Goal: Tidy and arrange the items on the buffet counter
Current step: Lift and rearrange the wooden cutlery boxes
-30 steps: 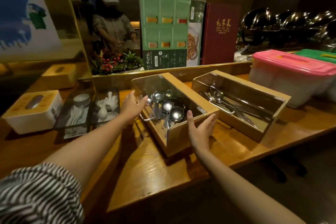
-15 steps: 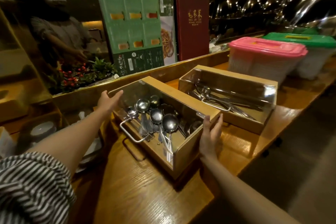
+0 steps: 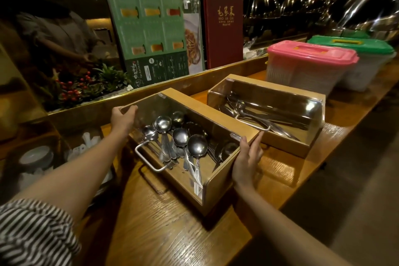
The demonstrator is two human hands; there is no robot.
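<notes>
A wooden spoon box [image 3: 218, 183] with a clear lid and a metal handle sits at an angle on the wooden counter [image 3: 164, 229]. Several steel spoons [image 3: 183, 138] lie inside it. My left hand [image 3: 123, 116] grips the box's far left corner. My right hand [image 3: 247, 157] presses flat against its near right side, fingers together. A second wooden cutlery box [image 3: 287, 147] with the same lid stands just to the right, holding more steel cutlery.
Pink-lidded [image 3: 311, 54] and green-lidded [image 3: 354, 44] plastic tubs stand further right. Upright menus [image 3: 151, 28] and a red menu book [image 3: 223, 26] lean behind a ledge with a berry plant [image 3: 79, 88]. White dishes [image 3: 36, 157] sit left. The counter edge drops off on the right.
My left hand has gone from the box's left side to its far corner, and my right hand has slid along to the right side. The box has turned a little on the counter.
</notes>
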